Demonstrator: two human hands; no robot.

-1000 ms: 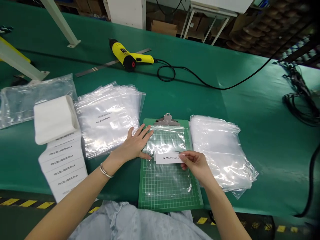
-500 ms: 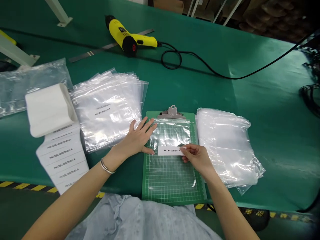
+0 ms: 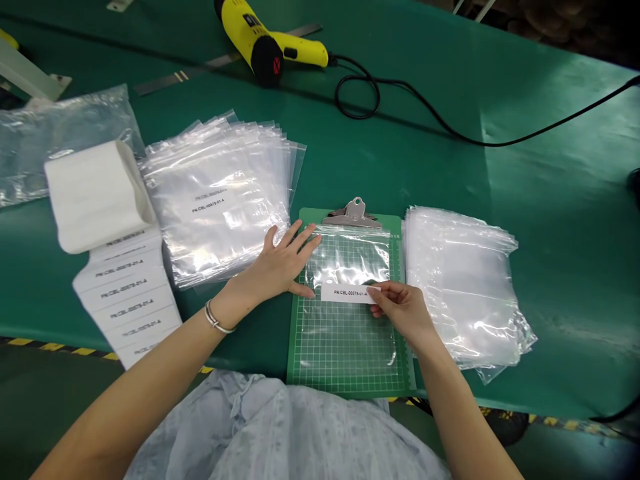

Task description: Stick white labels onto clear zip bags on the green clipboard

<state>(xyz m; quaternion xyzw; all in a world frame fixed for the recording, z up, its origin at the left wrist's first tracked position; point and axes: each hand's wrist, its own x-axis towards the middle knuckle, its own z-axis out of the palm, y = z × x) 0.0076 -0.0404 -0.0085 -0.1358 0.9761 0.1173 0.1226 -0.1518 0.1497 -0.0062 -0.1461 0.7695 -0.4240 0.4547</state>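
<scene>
A: What surface carried the work?

B: A green worktop (image 3: 450, 153) with a hazard-striped front edge. At its near edge lay a green gridded clipboard (image 3: 350, 347) with a metal clip (image 3: 354, 213) at its far end.

A: What lay on the clipboard?

B: A clear zip bag (image 3: 350, 267), its top edge under the clip. A white label (image 3: 347, 293) printed "PN:CBL-00578-01-A" sat across the bag's middle.

A: How did the hands stand?

B: The left hand (image 3: 280, 267) was spread flat, fingers extended, pressing the bag's left edge, with the thumb near the label's left end. A bracelet (image 3: 216, 320) circled that wrist. The right hand (image 3: 400, 308) pinched the label's right end between thumb and fingertips; whether the label was fully stuck down could not be told.

A: What lay to either side?

B: Left of the clipboard, a fanned stack of labelled bags (image 3: 220, 200), the top one bearing the same kind of printed label. Right of it, just beside the board, a stack of plain bags (image 3: 465, 287). Further left, a roll of labels (image 3: 95, 197) trailed a printed strip (image 3: 127, 300) toward the worktop's edge, with another clear bag (image 3: 55, 140) behind it.

A: And at the far side?

B: A yellow heat gun (image 3: 265, 40) with a black cord (image 3: 450, 130), lying over a metal ruler (image 3: 200, 67).
</scene>
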